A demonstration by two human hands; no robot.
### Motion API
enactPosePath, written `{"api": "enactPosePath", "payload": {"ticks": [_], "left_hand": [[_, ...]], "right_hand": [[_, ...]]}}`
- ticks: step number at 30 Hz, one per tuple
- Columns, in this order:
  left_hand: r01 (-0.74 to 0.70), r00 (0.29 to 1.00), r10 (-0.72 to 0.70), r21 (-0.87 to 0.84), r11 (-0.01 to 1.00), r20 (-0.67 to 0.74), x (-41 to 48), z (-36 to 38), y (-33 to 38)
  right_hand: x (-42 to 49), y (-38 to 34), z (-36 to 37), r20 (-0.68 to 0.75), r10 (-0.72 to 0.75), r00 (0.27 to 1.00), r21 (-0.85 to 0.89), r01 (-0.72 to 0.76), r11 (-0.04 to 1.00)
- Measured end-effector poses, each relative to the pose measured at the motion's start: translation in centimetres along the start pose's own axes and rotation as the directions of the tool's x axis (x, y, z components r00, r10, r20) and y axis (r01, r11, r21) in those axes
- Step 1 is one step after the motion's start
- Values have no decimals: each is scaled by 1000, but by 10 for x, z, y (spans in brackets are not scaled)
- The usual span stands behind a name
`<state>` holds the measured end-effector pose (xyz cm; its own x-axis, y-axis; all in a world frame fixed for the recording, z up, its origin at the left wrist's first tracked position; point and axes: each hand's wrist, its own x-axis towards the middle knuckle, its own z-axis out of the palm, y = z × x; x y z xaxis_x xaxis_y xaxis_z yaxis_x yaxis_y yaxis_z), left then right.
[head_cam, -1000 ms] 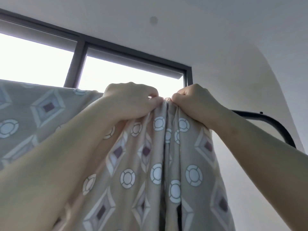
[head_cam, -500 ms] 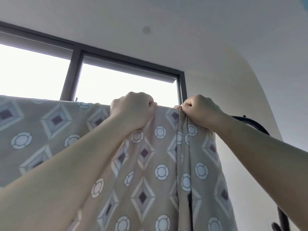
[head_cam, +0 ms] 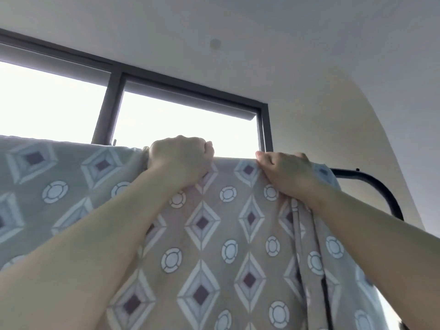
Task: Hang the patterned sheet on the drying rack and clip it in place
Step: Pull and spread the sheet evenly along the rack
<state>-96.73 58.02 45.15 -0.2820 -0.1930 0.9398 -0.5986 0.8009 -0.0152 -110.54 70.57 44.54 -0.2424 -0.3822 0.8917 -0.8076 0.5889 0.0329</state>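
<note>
The patterned sheet (head_cam: pixel 214 234), beige with diamonds and circles, hangs over the top bar of the drying rack and fills the lower half of the view. My left hand (head_cam: pixel 178 158) is fisted on the sheet's top edge near the middle. My right hand (head_cam: pixel 285 172) pinches the top edge further right, close to the sheet's bunched right side. The rack's black bar (head_cam: pixel 371 184) shows bare to the right of the sheet and curves downward. No clip is visible.
A dark-framed window (head_cam: pixel 114 101) with bright light stands behind the rack. White ceiling and wall (head_cam: pixel 333 79) lie above and to the right.
My hands have moved apart along the top edge, the right one going right, and the bunched folds between them have spread flat. The view has tilted slightly.
</note>
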Motion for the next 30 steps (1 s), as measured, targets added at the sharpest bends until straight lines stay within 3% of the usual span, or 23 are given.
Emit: {"api": "enactPosePath", "payload": {"ticks": [4, 6, 9, 13, 18, 26, 30], "left_hand": [[-34, 990, 29, 33, 999, 138, 6, 1, 5], [-69, 981, 93, -140, 988, 170, 6, 0, 4], [-186, 973, 222, -343, 921, 68, -1, 2, 6], [-144, 983, 170, -267, 953, 73, 5, 9, 17], [-179, 967, 208, -185, 966, 148, 21, 12, 45], [-196, 960, 206, -68, 978, 191, 17, 12, 55], [-268, 948, 277, -79, 960, 159, 14, 19, 83]], "right_hand": [[6, -9, 2, 22, 28, 999, 50, -30, 998], [2, -15, 6, 54, -38, 998, 195, 27, 980], [-5, -14, 9, 0, -48, 999, 264, 47, 964], [-1, -10, 6, 0, -13, 1000, 157, 13, 987], [-3, 12, 6, -71, 48, 996, 32, -46, 998], [-15, 48, -6, -45, 81, 996, 74, -77, 994], [-12, 51, -10, -26, 75, 997, 146, -71, 987]]}}
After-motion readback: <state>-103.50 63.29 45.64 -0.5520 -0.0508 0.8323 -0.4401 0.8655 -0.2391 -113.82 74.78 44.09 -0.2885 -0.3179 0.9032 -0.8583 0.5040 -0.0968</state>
